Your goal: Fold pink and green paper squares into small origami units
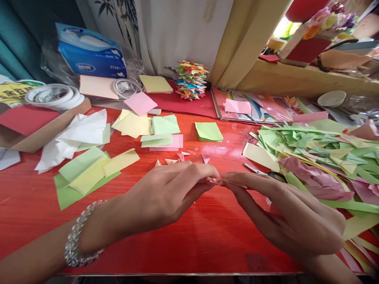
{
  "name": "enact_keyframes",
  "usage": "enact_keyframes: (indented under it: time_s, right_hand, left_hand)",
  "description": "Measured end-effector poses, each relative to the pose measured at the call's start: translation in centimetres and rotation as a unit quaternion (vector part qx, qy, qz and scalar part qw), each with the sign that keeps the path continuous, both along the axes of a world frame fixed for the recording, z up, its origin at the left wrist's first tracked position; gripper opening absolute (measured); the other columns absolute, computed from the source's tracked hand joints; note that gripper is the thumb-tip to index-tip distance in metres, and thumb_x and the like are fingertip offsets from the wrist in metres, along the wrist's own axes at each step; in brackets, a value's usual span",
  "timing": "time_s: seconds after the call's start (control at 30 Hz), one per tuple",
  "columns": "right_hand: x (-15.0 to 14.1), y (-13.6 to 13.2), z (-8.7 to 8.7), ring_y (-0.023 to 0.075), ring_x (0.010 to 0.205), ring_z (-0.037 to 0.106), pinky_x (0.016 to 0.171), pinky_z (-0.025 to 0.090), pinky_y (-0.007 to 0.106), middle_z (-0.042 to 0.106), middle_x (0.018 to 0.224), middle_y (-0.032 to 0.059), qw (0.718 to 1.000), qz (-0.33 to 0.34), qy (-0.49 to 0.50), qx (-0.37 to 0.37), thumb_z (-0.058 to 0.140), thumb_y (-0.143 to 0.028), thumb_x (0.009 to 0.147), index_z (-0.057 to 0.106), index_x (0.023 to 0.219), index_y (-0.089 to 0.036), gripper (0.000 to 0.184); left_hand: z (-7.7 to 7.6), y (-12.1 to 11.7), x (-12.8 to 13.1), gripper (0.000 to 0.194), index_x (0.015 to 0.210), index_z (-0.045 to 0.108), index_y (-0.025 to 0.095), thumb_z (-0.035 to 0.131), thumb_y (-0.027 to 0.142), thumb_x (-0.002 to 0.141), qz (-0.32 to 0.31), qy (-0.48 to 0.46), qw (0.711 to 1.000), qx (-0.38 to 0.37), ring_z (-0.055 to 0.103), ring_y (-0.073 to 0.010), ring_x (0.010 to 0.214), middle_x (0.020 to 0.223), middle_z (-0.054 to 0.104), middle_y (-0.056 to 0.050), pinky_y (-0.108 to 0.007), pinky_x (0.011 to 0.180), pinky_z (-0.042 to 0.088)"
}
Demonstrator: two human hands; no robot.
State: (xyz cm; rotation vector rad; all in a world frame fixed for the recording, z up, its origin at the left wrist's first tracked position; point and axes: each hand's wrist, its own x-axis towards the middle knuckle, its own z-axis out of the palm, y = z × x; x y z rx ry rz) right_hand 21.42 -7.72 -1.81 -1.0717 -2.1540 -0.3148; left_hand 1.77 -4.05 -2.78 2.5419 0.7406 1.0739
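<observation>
Between my two hands, above the red table, a small pink piece of folded paper (215, 181) is pinched. My left hand (174, 189) grips its left end between thumb and fingers. On the other side my right hand (275, 209) pinches the right end, and most of the paper is hidden by fingers. Just beyond my left hand lie a few small folded paper triangles (205, 158) in pink and peach. A pair of scissors (255, 169) with dark handles rests past my right hand, partly covered by it.
A stack of green paper squares (209, 131) lies mid-table. To the right spreads a heap of folded green pieces (319, 146). Yellow and green sheets (89, 173) lie left. At the back stands a multicoloured folded-paper tower (192, 80), near a blue tissue pack (91, 53).
</observation>
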Motion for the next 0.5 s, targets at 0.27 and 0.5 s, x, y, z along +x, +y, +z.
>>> enact_keyframes:
  time_s: [0.27,0.5]
  right_hand:
    - [-0.09,-0.08,0.36,0.0110,0.063,0.069,0.056,0.053,0.016,0.073,0.081,-0.0022,0.998,0.017,0.032,-0.041,0.052,-0.013,0.085,0.062,0.093,-0.021,0.015]
    - [-0.18,-0.03,0.97,0.0117,0.062,0.069,0.056,0.053,0.016,0.074,0.080,-0.0002,0.998,0.025,0.024,-0.047,0.052,-0.010,0.084,0.063,0.091,-0.020,0.016]
  left_hand:
    - [-0.10,0.10,-0.08,0.013,0.099,0.054,0.012,0.055,0.017,0.087,0.010,-0.006,1.000,0.024,0.063,-0.0067,0.071,0.085,0.068,0.001,-0.014,0.063,0.048]
    - [0.01,0.09,-0.16,0.013,0.099,0.053,0.012,0.054,0.017,0.087,0.006,-0.003,1.000,0.030,0.063,-0.0067,0.070,0.085,0.067,0.000,-0.015,0.062,0.048]
